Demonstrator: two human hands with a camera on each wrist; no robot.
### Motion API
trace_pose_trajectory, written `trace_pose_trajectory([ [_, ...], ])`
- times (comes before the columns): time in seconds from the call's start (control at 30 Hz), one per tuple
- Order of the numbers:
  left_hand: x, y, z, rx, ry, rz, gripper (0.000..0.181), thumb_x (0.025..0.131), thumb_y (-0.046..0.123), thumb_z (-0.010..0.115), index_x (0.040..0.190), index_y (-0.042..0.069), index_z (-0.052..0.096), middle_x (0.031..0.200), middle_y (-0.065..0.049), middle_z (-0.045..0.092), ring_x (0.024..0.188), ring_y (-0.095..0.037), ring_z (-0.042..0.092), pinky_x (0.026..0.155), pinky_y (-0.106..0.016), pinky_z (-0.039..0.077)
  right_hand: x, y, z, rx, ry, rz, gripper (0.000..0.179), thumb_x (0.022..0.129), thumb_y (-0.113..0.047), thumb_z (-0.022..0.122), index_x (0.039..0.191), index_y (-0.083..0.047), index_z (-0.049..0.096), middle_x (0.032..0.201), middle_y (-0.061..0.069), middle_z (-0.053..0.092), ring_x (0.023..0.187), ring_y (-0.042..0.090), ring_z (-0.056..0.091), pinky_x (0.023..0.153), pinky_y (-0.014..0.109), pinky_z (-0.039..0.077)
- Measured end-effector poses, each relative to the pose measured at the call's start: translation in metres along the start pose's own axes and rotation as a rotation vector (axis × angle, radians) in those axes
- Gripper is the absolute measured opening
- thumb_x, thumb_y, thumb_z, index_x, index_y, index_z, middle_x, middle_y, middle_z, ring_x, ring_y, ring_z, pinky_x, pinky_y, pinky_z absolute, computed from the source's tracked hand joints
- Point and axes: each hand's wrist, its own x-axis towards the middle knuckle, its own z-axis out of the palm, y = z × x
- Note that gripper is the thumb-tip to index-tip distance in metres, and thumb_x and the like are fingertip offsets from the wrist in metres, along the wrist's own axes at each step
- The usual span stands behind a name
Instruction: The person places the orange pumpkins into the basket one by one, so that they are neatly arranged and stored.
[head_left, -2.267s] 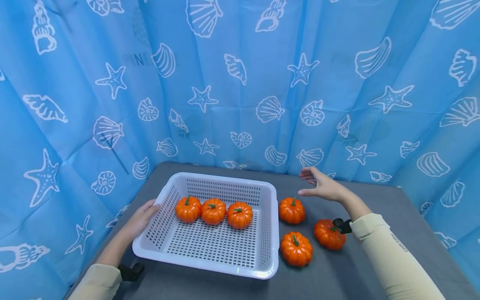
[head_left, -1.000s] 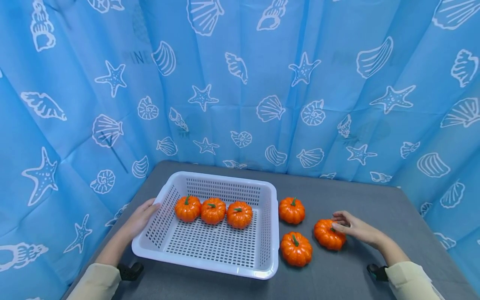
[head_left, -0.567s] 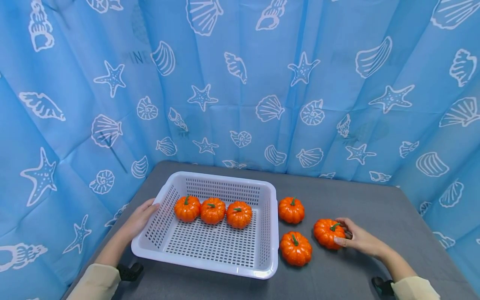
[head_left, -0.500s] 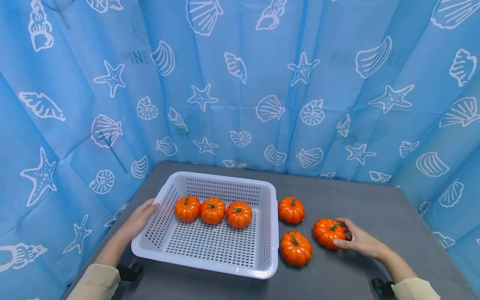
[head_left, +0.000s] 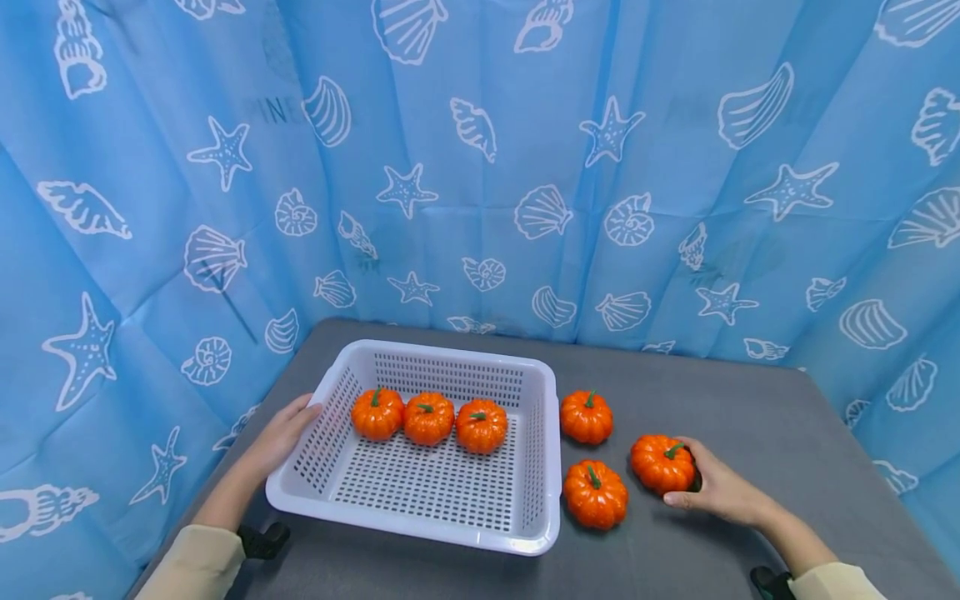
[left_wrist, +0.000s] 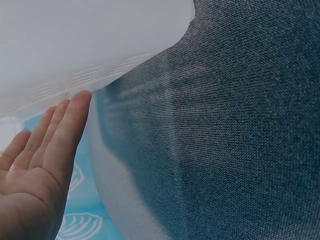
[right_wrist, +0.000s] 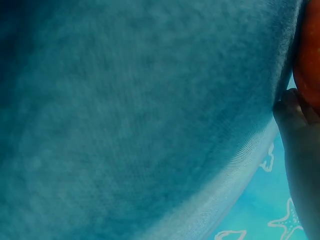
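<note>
A white perforated basket (head_left: 352, 500) stands on the grey table and holds three orange pumpkins (head_left: 428, 419) in a row at its back. My left hand (head_left: 283, 433) rests with straight fingers (left_wrist: 64, 135) against the basket's left wall (left_wrist: 75, 45). To the right of the basket lie three more pumpkins: one at the back (head_left: 586, 416), one at the front (head_left: 595, 495), and one further right (head_left: 661, 464). My right hand (head_left: 711, 490) curls round that rightmost pumpkin (right_wrist: 309, 60), thumb in front and fingers behind it.
A blue curtain with shell and starfish prints (head_left: 480, 167) encloses the table on the back and both sides. Bare grey tabletop (head_left: 750, 408) stretches to the right and behind the loose pumpkins. The table's right edge runs close to the curtain.
My right hand came down from above the back of the table to the rightmost pumpkin and closed round it. The left hand and the basket have stayed put.
</note>
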Motion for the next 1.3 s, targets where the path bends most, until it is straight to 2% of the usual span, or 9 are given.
trace_pose_trajectory([
  [0.1, 0.0, 0.0, 0.0, 0.001, 0.0, 0.002, 0.061, 0.098, 0.051, 0.039, 0.148, 0.019, 0.023, 0.132, -0.025, 0.05, 0.093, -0.032, 0.068, 0.07, -0.048, 0.058, 0.001, 0.0, 0.001, -0.011, 0.004, 0.007, 0.085, 0.084, -0.03, 0.07, 0.137, 0.015, 0.02, 0.133, 0.041, 0.033, 0.118, 0.051, 0.042, 0.089, 0.06, 0.043],
  [0.33, 0.0, 0.0, 0.0, 0.003, -0.002, 0.003, 0.061, 0.098, 0.051, 0.038, 0.147, 0.019, 0.023, 0.133, -0.026, 0.05, 0.095, -0.032, 0.068, 0.07, -0.047, 0.058, 0.005, -0.004, 0.006, -0.021, 0.024, 0.043, 0.086, 0.083, -0.034, 0.071, 0.137, 0.012, 0.022, 0.13, 0.035, 0.039, 0.111, 0.04, 0.049, 0.085, 0.051, 0.047],
  [0.8, -0.001, 0.001, 0.0, 0.006, -0.001, 0.002, 0.061, 0.099, 0.051, 0.037, 0.148, 0.019, 0.023, 0.134, -0.025, 0.049, 0.095, -0.031, 0.068, 0.071, -0.047, 0.058, 0.008, -0.006, 0.01, -0.038, 0.088, -0.004, 0.082, 0.084, -0.036, 0.07, 0.135, 0.011, 0.026, 0.126, 0.03, 0.044, 0.107, 0.034, 0.052, 0.084, 0.048, 0.048],
  [1.03, -0.002, 0.002, 0.001, 0.009, 0.0, -0.014, 0.06, 0.099, 0.049, 0.038, 0.148, 0.018, 0.022, 0.134, -0.026, 0.049, 0.093, -0.031, 0.068, 0.071, -0.048, 0.058, 0.005, -0.007, 0.011, -0.046, 0.091, 0.007, 0.08, 0.083, -0.036, 0.071, 0.132, 0.01, 0.029, 0.123, 0.027, 0.046, 0.103, 0.03, 0.052, 0.079, 0.039, 0.049],
  [1.3, -0.003, 0.003, 0.001, 0.007, 0.005, -0.009, 0.06, 0.099, 0.05, 0.038, 0.148, 0.02, 0.022, 0.134, -0.025, 0.049, 0.094, -0.031, 0.068, 0.07, -0.048, 0.058, 0.007, -0.006, 0.008, -0.023, 0.102, 0.018, 0.081, 0.083, -0.034, 0.072, 0.133, 0.011, 0.027, 0.123, 0.029, 0.046, 0.104, 0.032, 0.053, 0.08, 0.042, 0.049],
])
